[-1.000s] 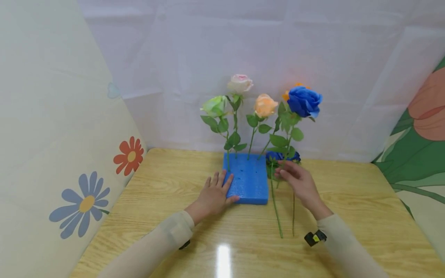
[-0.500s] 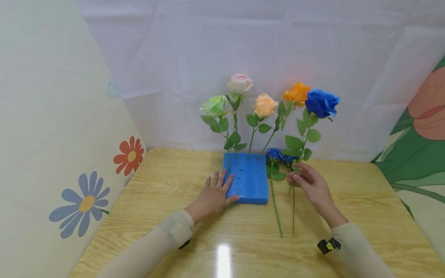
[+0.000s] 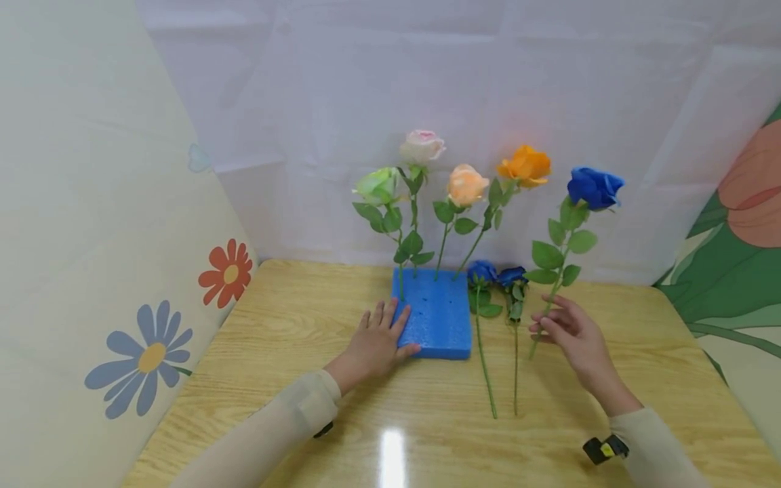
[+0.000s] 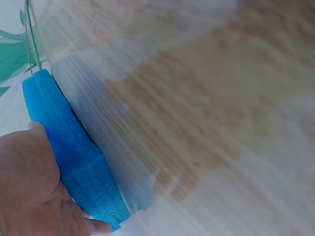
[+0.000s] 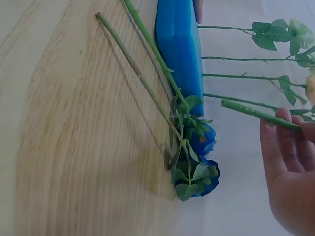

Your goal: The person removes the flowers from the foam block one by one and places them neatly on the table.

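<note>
In the head view my left hand (image 3: 375,342) lies with spread, straight fingers on the left edge of a blue foam block (image 3: 439,322). The left wrist view shows its palm against the side of the foam. My right hand (image 3: 576,342), to the right of the block, pinches the stem of a blue rose (image 3: 594,188) between thumb and fingers. That rose stands nearly upright, and its stem's lower end hangs free. Standing in the foam are a green rose (image 3: 377,186), a pale pink rose (image 3: 422,147), a peach rose (image 3: 466,185) and an orange rose (image 3: 525,166).
Two more blue roses lie on the wooden table (image 3: 293,318) right of the block: one with a green stem (image 3: 485,359), the other with a browner stem (image 3: 515,373). Small holes show in the foam's top. A white cloth (image 3: 329,135) hangs behind.
My right hand has moved right with the blue rose, away from the block, uncovering the orange rose and the two lying blue ones. The left hand has stayed on the foam.
</note>
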`<state>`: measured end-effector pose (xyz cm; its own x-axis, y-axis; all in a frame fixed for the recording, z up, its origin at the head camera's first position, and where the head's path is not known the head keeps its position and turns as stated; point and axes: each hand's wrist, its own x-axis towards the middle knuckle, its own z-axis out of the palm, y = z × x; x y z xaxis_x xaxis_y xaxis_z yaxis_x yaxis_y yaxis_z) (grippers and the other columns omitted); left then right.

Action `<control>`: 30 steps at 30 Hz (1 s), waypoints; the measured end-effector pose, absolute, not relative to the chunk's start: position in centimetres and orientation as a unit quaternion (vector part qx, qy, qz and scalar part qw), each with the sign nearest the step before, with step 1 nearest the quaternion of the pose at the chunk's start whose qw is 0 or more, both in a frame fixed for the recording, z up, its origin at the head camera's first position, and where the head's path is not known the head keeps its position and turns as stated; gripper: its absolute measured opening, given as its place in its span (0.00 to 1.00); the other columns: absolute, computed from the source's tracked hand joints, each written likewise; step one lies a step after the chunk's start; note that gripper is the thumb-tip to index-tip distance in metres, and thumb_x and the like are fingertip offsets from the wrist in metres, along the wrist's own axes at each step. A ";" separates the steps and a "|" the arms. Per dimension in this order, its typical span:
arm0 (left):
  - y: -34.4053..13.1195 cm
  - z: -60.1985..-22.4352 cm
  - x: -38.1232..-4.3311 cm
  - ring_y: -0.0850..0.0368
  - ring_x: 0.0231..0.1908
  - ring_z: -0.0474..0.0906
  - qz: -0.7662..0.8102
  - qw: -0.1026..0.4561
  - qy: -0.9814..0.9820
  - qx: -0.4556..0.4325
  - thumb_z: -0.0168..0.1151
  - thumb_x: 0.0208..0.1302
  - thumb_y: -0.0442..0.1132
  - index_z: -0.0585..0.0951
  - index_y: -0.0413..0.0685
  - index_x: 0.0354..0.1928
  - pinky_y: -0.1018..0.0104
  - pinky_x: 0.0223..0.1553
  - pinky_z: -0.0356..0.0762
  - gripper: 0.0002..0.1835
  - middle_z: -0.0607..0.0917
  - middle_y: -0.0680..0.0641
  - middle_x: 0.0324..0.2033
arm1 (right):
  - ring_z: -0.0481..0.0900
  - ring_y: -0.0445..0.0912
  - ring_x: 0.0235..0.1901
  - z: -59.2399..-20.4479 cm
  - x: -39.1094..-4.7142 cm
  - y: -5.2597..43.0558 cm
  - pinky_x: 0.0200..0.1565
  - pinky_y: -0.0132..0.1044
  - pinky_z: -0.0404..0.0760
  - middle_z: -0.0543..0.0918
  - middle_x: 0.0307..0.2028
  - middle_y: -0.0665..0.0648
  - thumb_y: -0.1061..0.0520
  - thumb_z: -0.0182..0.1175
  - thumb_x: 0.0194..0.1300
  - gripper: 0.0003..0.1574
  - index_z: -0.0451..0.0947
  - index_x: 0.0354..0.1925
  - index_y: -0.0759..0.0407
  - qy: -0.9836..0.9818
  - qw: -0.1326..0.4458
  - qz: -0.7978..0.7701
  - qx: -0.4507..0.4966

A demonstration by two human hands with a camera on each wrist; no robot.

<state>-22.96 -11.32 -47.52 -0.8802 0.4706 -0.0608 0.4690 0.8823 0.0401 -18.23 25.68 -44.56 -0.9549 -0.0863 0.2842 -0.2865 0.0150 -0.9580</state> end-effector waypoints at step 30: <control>-11.4 -47.6 -22.8 0.30 0.76 0.48 0.019 0.028 0.969 0.244 0.40 0.73 0.71 0.52 0.48 0.81 0.35 0.72 0.54 0.46 0.50 0.35 0.79 | 0.86 0.43 0.41 -47.5 -15.5 30.2 0.42 0.43 0.86 0.85 0.46 0.52 0.59 0.54 0.77 0.39 0.50 0.75 0.73 -0.741 -0.107 0.662 0.015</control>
